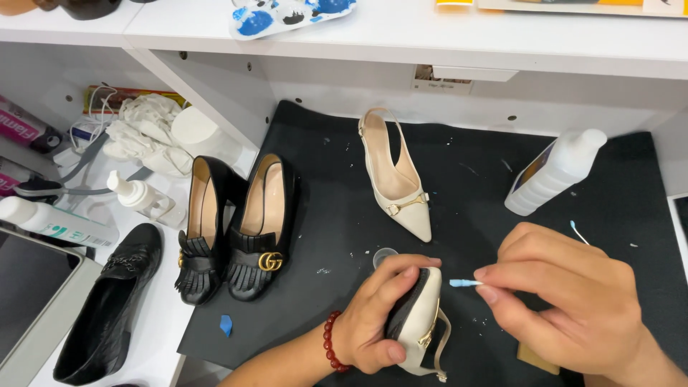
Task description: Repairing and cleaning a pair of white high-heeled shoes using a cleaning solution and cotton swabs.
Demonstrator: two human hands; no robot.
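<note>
Cream slingback pump (419, 326) gripped in the left hand (373, 319), toe up, low over the black mat (322, 236).
Right hand (566, 294) pinches a blue-tipped cotton swab (464, 283) just beside the toe. Pressing too hard could smear colour onto the leather; its mate (398, 179) and the white bottle (555, 172) lie well apart.

You've got one view only: head cam, worn on you, looking steeply down and fwd at the black felt work mat (466, 186). It sits close, hands at the bottom edge, white shelf underside (430, 43) across the top, white bench surface (154, 344) at left. No 2nd view to overlap.
</note>
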